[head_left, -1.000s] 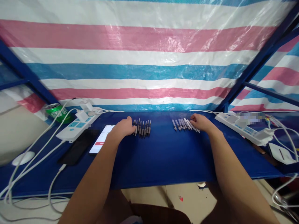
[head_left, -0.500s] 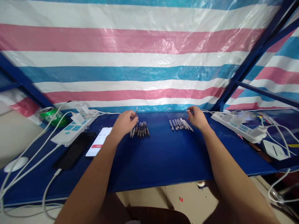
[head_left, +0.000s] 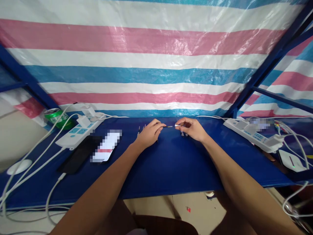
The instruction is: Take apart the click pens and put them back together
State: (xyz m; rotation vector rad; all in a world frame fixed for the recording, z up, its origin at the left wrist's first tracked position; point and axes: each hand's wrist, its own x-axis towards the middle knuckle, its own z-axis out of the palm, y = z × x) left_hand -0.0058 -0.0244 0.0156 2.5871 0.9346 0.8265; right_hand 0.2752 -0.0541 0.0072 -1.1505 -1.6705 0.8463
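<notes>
My left hand (head_left: 149,133) pinches a slim dark pen-like part (head_left: 167,126) between its fingertips, over the blue table cover (head_left: 171,163). My right hand (head_left: 192,129) pinches a slim white-tipped part (head_left: 177,125). The two parts lie end to end at about the same height, with a narrow gap between them. Just below and behind my hands are two groups of similar parts: a dark group (head_left: 139,130) on the left and a silver-grey group (head_left: 182,133) on the right. My hands hide most of both groups.
On the table's left are a white power strip (head_left: 78,134), a black phone (head_left: 78,155), a lit phone (head_left: 106,146) and a green can (head_left: 57,118). A second power strip (head_left: 251,134) and a white router (head_left: 290,161) are on the right. White cables trail over the edges.
Both hands have moved towards the middle and now nearly meet. Each hand holds a part taken from the rows, and the hands cover the rows.
</notes>
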